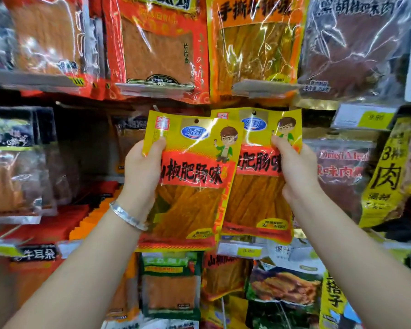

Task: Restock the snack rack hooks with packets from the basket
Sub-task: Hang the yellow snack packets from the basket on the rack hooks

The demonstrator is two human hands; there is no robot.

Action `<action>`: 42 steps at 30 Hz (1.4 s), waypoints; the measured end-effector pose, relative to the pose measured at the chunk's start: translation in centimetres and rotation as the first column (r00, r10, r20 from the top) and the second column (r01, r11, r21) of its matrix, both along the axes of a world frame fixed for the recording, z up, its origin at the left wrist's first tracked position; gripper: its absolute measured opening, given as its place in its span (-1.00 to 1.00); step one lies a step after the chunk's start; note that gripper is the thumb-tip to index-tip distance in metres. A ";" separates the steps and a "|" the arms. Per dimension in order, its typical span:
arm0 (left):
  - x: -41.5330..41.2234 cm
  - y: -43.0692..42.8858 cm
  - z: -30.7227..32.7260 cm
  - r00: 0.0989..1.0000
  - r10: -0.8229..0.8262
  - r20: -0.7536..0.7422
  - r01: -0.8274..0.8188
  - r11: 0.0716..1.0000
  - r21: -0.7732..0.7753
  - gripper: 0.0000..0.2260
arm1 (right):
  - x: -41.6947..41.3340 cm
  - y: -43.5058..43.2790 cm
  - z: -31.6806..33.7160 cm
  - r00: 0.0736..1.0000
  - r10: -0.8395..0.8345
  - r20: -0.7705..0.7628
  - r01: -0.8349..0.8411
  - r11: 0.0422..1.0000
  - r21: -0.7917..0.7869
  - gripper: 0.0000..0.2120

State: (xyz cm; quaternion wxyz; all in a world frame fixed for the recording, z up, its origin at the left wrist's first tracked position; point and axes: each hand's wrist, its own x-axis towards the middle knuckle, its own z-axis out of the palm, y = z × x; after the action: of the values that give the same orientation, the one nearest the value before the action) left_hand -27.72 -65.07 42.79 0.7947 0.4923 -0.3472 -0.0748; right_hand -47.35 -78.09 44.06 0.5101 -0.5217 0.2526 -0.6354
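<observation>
The hanging step is in hand: two packets are up at the rack, and neither looks to be on a hook yet. In the centre of the frame the left hand (144,167) grips the left glossy yellow-and-red plastic snack packet (195,186) by its upper left edge, thumb on the front and fingers curled behind. The right hand (292,167) pinches the right glossy yellow-and-red plastic snack packet (256,200) along its right side in the same way. The left packet lies tilted over the right one's left edge, and both are held upright with their small round hang holes (196,120) at the top. A silver metal bangle (128,216) sits on the left wrist. Behind them the crowded snack rack (88,148) fills the frame, with large orange and dark packets hanging across the top and a dim gap at middle left. No bare hook can be made out clearly through the blur, and the basket is out of view. The next move likely calls for lining one hole up with a hook tip and sliding that packet on, while keeping the other clear.
</observation>
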 end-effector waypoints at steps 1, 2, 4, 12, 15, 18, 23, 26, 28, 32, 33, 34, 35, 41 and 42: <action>-0.1 0.0 0.0 1.000 0.004 -0.004 -0.004 1.000 -0.002 -0.85 | 0.0 -0.1 0.0 1.000 -0.003 -0.005 0.003 1.000 -0.020 -0.91; -0.2 0.0 0.0 1.000 0.010 -0.006 -0.010 1.000 -0.004 -0.85 | 0.0 -0.3 0.0 1.000 0.003 -0.004 -0.004 0.999 -0.043 -0.89; -0.3 -0.1 -0.1 1.000 0.022 -0.011 -0.023 1.000 -0.005 -0.86 | 0.2 -0.5 0.2 1.000 0.028 0.007 -0.028 0.997 -0.072 -0.89; -0.6 -0.2 0.0 0.999 0.031 -0.027 -0.031 0.999 -0.016 -0.85 | 0.7 -1.2 0.7 1.000 0.023 0.000 -0.023 0.998 -0.062 -0.80; -0.5 -0.1 -0.1 1.000 0.024 -0.012 -0.024 0.999 -0.020 -0.86 | 0.4 -1.5 0.5 1.000 0.018 -0.004 -0.018 0.997 -0.077 -0.82; -0.4 -0.2 -0.1 1.000 0.002 -0.005 -0.002 1.000 -0.017 -0.88 | 0.1 -1.8 0.1 1.000 0.004 -0.010 -0.005 0.992 -0.125 -0.85; -0.3 -0.4 -0.1 1.000 -0.010 -0.008 0.010 1.000 -0.015 -0.88 | 0.5 -2.0 0.2 0.998 -0.039 -0.054 0.027 0.977 -0.213 -0.93; -0.2 -0.4 0.0 1.000 -0.012 -0.014 0.012 1.000 -0.018 -0.88 | 1.2 -2.5 0.3 0.999 -0.011 -0.044 0.003 0.984 -0.178 -0.93; -0.2 -0.5 0.1 1.000 -0.024 -0.015 0.024 1.000 -0.019 -0.88 | 2.2 -3.3 0.5 0.994 -0.045 -0.102 0.025 0.982 -0.186 -0.94; -0.3 -0.7 0.1 0.999 -0.032 -0.014 0.032 0.999 -0.014 -0.89 | 5.0 -5.2 1.0 0.960 -0.055 -0.275 0.013 0.989 -0.150 -0.78; -0.2 -0.7 0.1 0.999 -0.030 -0.012 0.030 1.000 -0.010 -0.89 | 5.6 -5.6 1.1 0.949 -0.039 -0.312 0.000 0.992 -0.123 -0.68; -0.2 -0.8 0.1 1.000 -0.027 -0.012 0.027 1.000 -0.006 -0.89 | 6.2 -5.9 1.0 0.938 -0.018 -0.345 -0.013 0.996 -0.087 -0.59; -0.1 -0.8 0.1 1.000 -0.023 -0.012 0.023 1.000 -0.002 -0.89 | 6.6 -6.2 0.9 0.927 0.015 -0.375 -0.031 0.999 -0.038 -0.52; 0.0 -1.1 0.1 1.000 0.001 -0.005 -0.001 1.000 -0.010 -0.85 | 5.9 -6.1 -0.2 0.925 0.049 -0.377 -0.037 0.999 0.038 -0.49; 0.0 -1.2 0.0 1.000 0.004 0.000 -0.004 1.000 -0.006 -0.84 | 5.5 -5.7 -0.4 0.938 0.015 -0.346 -0.017 1.000 -0.003 -0.51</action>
State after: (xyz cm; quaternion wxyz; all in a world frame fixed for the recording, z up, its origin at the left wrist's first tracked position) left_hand -27.76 -66.25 42.79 0.7963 0.4906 -0.3466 -0.0719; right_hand -41.83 -83.84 43.68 0.4615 -0.6287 0.3323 -0.5304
